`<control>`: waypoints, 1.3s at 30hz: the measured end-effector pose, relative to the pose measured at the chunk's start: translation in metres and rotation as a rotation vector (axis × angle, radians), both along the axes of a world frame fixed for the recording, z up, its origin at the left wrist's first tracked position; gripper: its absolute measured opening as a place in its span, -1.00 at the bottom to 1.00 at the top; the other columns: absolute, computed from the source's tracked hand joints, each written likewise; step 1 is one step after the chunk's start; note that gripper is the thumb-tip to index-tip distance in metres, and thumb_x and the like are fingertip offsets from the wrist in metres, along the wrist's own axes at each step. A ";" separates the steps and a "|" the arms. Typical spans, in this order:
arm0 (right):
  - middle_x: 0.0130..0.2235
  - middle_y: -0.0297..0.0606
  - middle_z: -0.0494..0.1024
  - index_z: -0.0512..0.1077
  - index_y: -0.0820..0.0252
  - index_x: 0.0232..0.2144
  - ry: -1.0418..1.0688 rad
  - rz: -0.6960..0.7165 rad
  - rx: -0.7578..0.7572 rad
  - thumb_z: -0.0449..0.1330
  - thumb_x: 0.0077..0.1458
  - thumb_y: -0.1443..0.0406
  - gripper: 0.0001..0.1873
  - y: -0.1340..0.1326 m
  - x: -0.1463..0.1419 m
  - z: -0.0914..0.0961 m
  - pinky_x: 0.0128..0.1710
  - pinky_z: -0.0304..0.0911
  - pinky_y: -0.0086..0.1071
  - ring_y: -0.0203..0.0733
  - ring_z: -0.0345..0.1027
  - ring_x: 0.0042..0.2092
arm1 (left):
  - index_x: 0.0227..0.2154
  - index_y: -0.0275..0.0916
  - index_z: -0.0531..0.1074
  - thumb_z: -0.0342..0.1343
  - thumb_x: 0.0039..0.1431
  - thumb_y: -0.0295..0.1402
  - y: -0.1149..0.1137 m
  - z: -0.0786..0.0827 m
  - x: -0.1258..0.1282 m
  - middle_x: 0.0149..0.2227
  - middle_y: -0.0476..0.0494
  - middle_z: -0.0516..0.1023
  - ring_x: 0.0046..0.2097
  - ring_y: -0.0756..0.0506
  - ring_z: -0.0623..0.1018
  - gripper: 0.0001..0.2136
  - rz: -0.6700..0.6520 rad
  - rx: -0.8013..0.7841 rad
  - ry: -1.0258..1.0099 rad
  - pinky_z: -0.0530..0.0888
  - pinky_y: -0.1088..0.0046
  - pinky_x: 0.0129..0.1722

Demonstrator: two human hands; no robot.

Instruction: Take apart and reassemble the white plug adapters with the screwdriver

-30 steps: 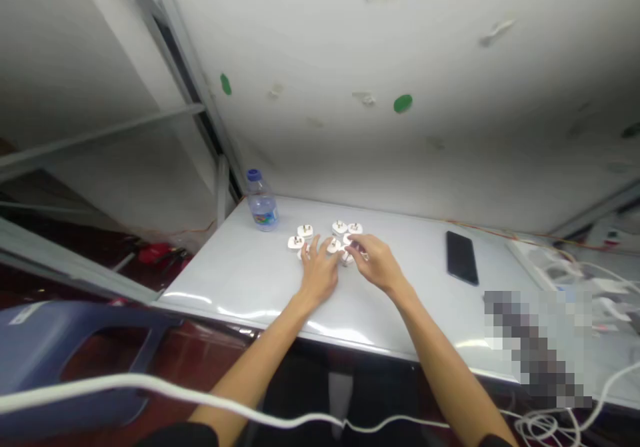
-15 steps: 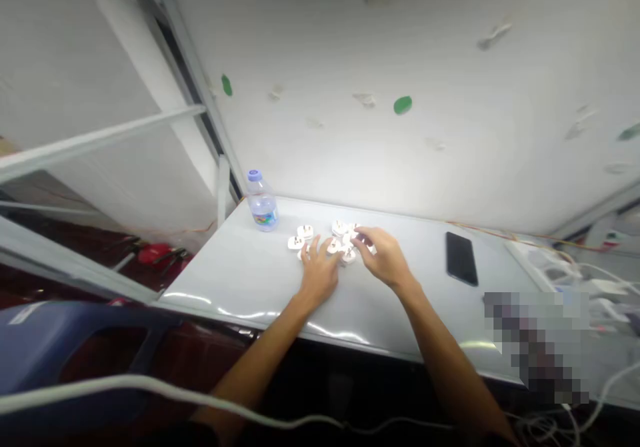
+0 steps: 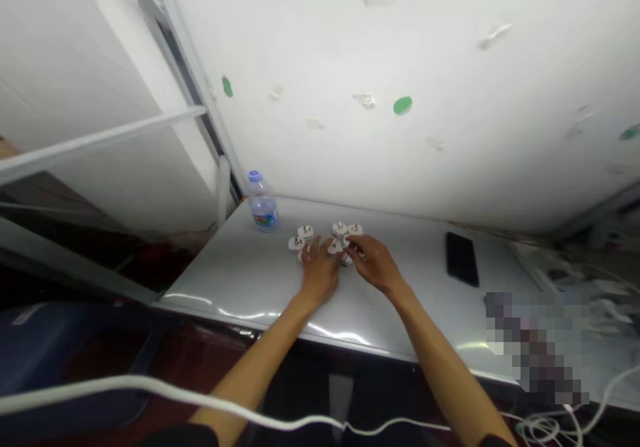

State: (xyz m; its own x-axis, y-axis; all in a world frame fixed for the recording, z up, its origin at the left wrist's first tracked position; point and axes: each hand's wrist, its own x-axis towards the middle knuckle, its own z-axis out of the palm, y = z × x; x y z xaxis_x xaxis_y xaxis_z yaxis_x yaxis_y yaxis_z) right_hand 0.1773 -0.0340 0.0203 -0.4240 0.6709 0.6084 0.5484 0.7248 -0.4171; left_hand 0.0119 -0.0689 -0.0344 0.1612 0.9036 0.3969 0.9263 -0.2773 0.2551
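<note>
Several white three-pin plugs [image 3: 305, 232] lie pins-up in a cluster on the white table [image 3: 240, 277]. My left hand [image 3: 319, 270] rests flat among them, fingers spread over the near plugs. My right hand [image 3: 374, 262] is curled at the right side of the cluster, fingertips pinched on one white plug [image 3: 349, 252]. Two more plugs [image 3: 347, 229] sit just beyond its fingers.
A small water bottle with a blue cap [image 3: 261, 203] stands at the table's back left. A black phone [image 3: 461, 258] lies to the right. Power strips and white cables [image 3: 575, 280] crowd the right end. A white cable [image 3: 150, 393] crosses below the table edge.
My right hand drew back slightly toward the near side of the cluster, fingers still working a plug. The left hand stayed put.
</note>
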 end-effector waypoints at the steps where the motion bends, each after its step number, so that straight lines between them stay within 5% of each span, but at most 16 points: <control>1: -0.28 -0.13 0.58 0.47 0.18 -0.08 0.002 -0.001 0.006 0.11 0.27 0.24 -0.76 0.000 0.000 0.000 -0.22 0.42 -0.20 -0.10 0.46 -0.29 | 0.04 -0.03 0.47 0.00 0.16 -0.54 0.000 0.000 0.000 0.25 -0.17 0.32 0.35 -0.37 0.10 -0.57 0.000 -0.002 -0.003 0.02 -0.23 0.27; 15: -0.28 -0.19 0.58 0.45 0.13 -0.06 0.062 -0.040 0.057 0.13 0.26 0.27 -0.78 -0.001 0.010 0.021 -0.20 0.41 -0.22 -0.11 0.46 -0.27 | 0.01 -0.03 0.50 0.01 0.14 -0.55 -0.001 0.001 0.000 0.25 -0.18 0.33 0.34 -0.38 0.11 -0.58 -0.006 0.013 -0.021 0.02 -0.23 0.27; 29: -0.33 -0.20 0.56 0.46 0.16 -0.09 0.009 0.015 0.002 0.12 0.27 0.25 -0.78 -0.007 0.005 0.004 -0.26 0.40 -0.26 -0.15 0.43 -0.35 | 0.06 0.01 0.46 0.00 0.15 -0.53 0.000 0.000 0.000 0.26 -0.16 0.32 0.35 -0.35 0.11 -0.55 0.003 -0.009 -0.016 0.02 -0.20 0.28; 39: -0.32 -0.17 0.57 0.46 0.19 -0.09 0.037 0.017 0.009 0.13 0.26 0.26 -0.78 -0.008 0.006 0.010 -0.25 0.41 -0.22 -0.13 0.44 -0.34 | 0.04 -0.02 0.47 0.01 0.13 -0.56 -0.001 0.001 -0.001 0.25 -0.16 0.32 0.34 -0.37 0.10 -0.55 -0.004 -0.006 -0.011 0.01 -0.21 0.28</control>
